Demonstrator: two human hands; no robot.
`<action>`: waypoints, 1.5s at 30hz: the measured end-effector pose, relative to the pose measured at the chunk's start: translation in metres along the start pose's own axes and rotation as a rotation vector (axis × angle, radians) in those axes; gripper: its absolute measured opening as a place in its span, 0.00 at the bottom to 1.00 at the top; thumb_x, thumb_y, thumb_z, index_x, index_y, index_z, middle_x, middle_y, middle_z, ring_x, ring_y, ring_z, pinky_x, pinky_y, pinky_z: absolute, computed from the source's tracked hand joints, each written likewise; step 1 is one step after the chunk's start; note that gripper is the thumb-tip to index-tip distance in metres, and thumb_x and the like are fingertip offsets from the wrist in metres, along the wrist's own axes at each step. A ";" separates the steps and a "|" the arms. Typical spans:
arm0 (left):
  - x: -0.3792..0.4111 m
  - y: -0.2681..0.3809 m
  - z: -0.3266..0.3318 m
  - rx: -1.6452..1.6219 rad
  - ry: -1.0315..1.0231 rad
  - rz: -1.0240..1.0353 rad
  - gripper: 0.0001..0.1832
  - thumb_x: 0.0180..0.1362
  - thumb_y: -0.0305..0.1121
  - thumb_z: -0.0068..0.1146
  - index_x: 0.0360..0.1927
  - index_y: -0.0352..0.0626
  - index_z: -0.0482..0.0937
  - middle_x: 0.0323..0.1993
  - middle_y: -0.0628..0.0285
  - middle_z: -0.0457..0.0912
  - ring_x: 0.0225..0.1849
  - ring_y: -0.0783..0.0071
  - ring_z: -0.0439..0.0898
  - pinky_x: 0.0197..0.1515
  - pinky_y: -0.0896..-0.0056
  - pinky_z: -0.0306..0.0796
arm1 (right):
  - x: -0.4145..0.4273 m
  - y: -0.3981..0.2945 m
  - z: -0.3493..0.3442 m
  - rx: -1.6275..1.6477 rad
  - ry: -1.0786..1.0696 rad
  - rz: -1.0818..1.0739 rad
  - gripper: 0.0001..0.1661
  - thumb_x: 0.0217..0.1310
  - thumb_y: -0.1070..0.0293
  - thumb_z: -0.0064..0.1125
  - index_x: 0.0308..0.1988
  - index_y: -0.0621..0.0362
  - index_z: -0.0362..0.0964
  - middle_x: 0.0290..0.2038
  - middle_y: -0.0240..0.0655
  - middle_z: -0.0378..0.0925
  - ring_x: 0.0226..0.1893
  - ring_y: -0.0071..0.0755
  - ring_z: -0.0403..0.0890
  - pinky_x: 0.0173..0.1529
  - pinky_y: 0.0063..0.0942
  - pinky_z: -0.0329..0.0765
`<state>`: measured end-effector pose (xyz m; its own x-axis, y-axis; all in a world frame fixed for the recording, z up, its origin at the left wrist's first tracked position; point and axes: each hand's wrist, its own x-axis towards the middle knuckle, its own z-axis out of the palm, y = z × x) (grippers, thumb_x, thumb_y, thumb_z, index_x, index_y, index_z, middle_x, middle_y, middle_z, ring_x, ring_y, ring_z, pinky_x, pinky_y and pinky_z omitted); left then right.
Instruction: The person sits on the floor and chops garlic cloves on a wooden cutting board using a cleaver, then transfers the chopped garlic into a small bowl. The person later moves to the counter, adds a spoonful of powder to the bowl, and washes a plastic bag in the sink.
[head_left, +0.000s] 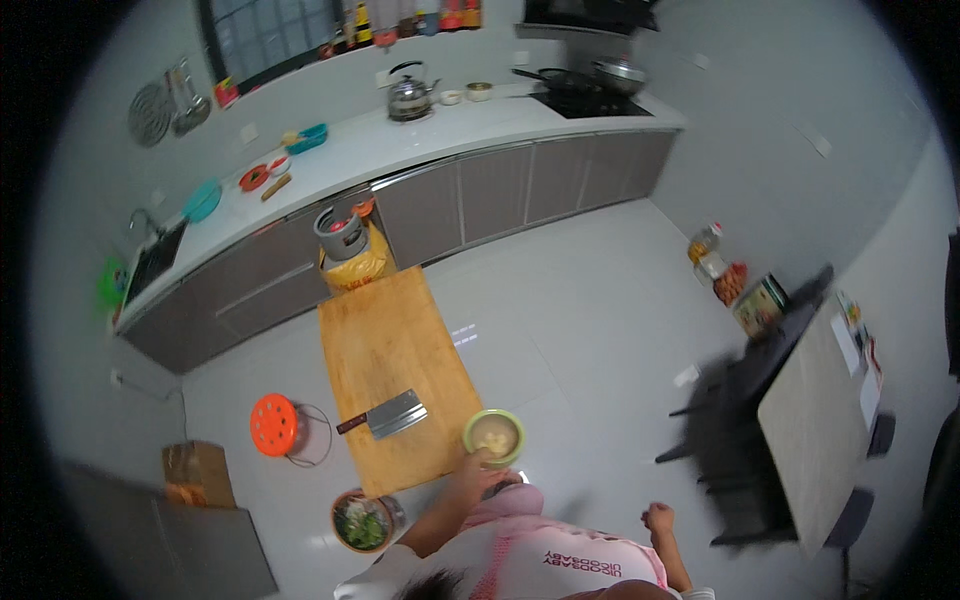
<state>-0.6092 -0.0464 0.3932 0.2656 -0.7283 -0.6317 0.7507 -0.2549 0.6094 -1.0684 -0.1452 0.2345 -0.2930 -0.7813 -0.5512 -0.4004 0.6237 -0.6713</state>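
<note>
My left hand (478, 471) grips the rim of a green bowl (518, 433), which is beside the near right corner of a large wooden cutting board (382, 337). Pale yellow pieces, too small to name, lie in the bowl. On the board rests a cleaver (396, 415) with a dark wooden handle pointing left. Away from the board, my right hand (660, 517) hangs at my right side, fingers curled, with nothing visible in it.
An orange stool (274, 425) and a bin of vegetable scraps (363, 521) stand left of the board. Behind it are a gas cylinder (342, 238) and the counter (465, 127). Dark chairs (750, 442) and a table (814, 420) stand at right. A cardboard box (199, 472) is at left.
</note>
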 end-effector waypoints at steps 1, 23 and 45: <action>0.012 0.008 0.004 -0.063 0.061 -0.006 0.23 0.55 0.35 0.53 0.54 0.42 0.65 0.45 0.52 0.75 0.39 0.62 0.80 0.40 0.62 0.77 | 0.035 -0.032 0.016 0.000 -0.048 -0.078 0.11 0.59 0.70 0.48 0.37 0.65 0.74 0.22 0.39 0.77 0.18 0.28 0.76 0.20 0.27 0.71; 0.347 0.264 0.186 -0.218 0.236 0.225 0.25 0.54 0.28 0.49 0.56 0.49 0.56 0.49 0.53 0.71 0.39 0.57 0.80 0.38 0.60 0.77 | 0.391 -0.345 0.198 -1.053 -0.547 -0.203 0.19 0.53 0.59 0.61 0.44 0.55 0.76 0.33 0.32 0.80 0.32 0.26 0.78 0.38 0.27 0.76; 0.678 0.647 0.154 -0.045 0.311 0.428 0.30 0.53 0.26 0.45 0.61 0.47 0.54 0.53 0.54 0.68 0.45 0.64 0.78 0.40 0.67 0.77 | 0.488 -0.955 0.737 -0.175 -0.705 -0.929 0.14 0.63 0.69 0.47 0.42 0.68 0.75 0.27 0.37 0.79 0.27 0.27 0.78 0.34 0.25 0.75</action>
<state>-0.0364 -0.8033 0.4328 0.7157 -0.5361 -0.4477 0.5593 0.0562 0.8270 -0.1890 -1.1042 0.2410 0.6961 -0.7139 -0.0758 -0.3372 -0.2320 -0.9124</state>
